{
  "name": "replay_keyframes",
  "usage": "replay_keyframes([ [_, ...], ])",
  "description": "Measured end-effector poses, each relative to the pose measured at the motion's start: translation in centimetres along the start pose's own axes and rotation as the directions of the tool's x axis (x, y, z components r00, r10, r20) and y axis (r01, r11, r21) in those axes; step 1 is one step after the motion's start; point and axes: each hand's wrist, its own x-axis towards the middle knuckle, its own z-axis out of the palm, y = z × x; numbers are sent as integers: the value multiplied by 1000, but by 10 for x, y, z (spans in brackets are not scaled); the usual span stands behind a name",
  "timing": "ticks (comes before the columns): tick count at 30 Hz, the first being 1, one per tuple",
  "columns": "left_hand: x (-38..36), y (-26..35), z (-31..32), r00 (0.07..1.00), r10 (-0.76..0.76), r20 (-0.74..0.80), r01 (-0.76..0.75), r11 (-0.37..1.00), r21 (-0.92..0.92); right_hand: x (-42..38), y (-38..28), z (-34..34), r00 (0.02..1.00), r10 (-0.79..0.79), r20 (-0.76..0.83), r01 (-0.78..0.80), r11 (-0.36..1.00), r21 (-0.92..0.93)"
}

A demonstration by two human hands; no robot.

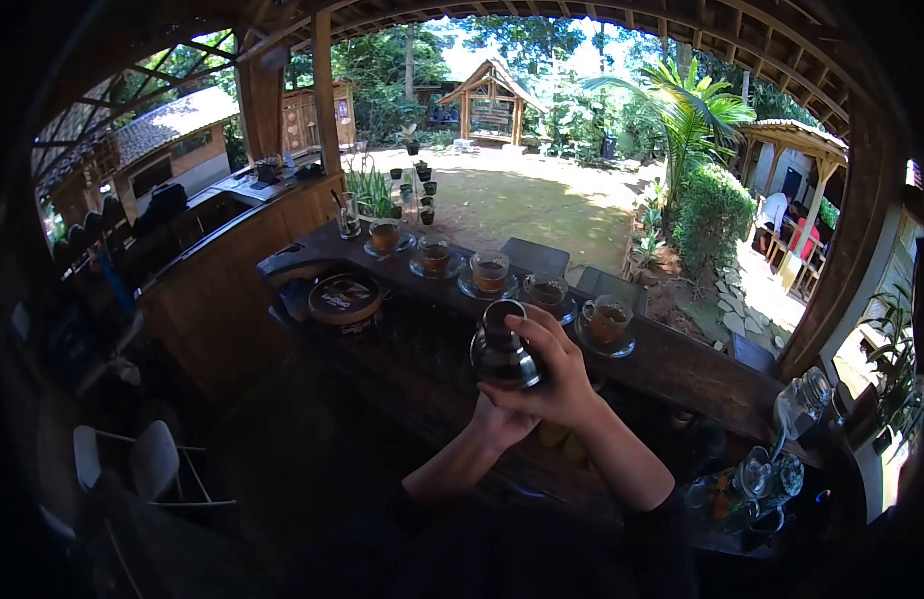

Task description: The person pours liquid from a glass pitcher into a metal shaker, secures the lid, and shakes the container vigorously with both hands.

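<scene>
My right hand (555, 371) wraps around the side of a dark, shiny glass carafe (504, 357) with a round body and an open mouth, its fingers reaching up near the neck. Under the carafe's base is my left hand (506, 423), pressed close to it with its fingers partly hidden. The carafe is held above the near side of a dark wooden counter. Just beyond stands a row of several glass cups of amber-brown drink on glass saucers, among them a middle cup (490, 272) and the rightmost cup (608, 319).
A round lidded tub (344, 302) sits left on the counter (682, 384), near a tall glass (349, 218). Glass jars (801, 399) and other glassware (753, 474) crowd the right end. A white chair (155, 459) stands lower left. People (781, 215) are at the far right.
</scene>
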Motion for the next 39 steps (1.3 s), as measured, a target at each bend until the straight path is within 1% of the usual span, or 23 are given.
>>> replay_keyframes([
  [2,-4,37,6,994,-48,103,46,999,19,10,-18,15,916,-384,115,390,920,-38],
  [4,-13,62,18,947,-163,277,156,987,49,21,-62,22,711,-676,194,697,713,-71],
  [6,-5,85,46,706,-193,682,65,976,209,15,-75,29,698,-686,205,700,714,8],
  [7,-3,96,46,688,-192,700,57,976,211,16,-75,32,709,-672,215,678,733,56],
  [8,-6,104,43,728,-194,658,80,977,199,27,-58,41,657,-743,129,744,667,48],
  [9,-8,106,36,842,-186,507,142,982,125,32,-41,49,729,-676,109,674,736,60],
  [12,-6,95,-8,987,-117,111,129,985,-112,37,24,72,982,-147,117,142,989,51],
  [13,-6,92,-22,992,-117,37,121,981,-154,35,24,76,989,-89,121,86,996,32],
  [14,-9,96,-22,991,-134,19,135,974,-182,37,23,78,992,-40,121,39,999,8],
  [16,-15,111,-11,968,-192,161,223,953,-203,41,-6,78,863,-420,279,441,898,-11],
  [18,-8,130,15,848,-265,459,342,935,-93,43,-50,82,730,-627,272,667,740,-82],
  [21,-6,144,42,870,-167,464,131,985,108,39,-49,90,700,-682,209,704,708,-47],
  [22,-11,147,43,943,-201,265,201,979,28,48,-42,91,745,-641,186,657,752,-43],
  [24,-10,133,24,956,-147,252,169,983,-68,45,-3,91,871,-423,251,443,896,-27],
  [26,-7,120,-3,963,-95,251,143,974,-178,42,27,92,975,-14,220,-7,996,93],
  [29,-2,123,-1,976,-85,200,135,959,-251,46,26,83,985,-26,172,6,993,114],
  [30,0,125,5,982,-77,171,123,953,-277,50,15,79,947,-207,245,206,978,28],
  [32,-1,145,28,934,-339,115,338,941,34,62,-28,73,774,-538,334,582,812,-44],
  [33,1,143,35,904,-305,300,296,952,78,59,-44,77,702,-647,296,700,705,-119],
  [34,5,141,41,820,-315,478,286,949,134,53,-51,74,716,-603,353,671,733,-109],
  [36,5,133,34,799,-371,473,348,927,139,50,-51,70,712,-580,396,656,750,-83],
  [38,5,120,18,879,-377,293,389,921,17,58,-18,68,627,-678,384,758,644,-100],
  [39,4,112,7,913,-362,188,380,922,-68,54,2,63,696,-564,445,658,748,-81],
])
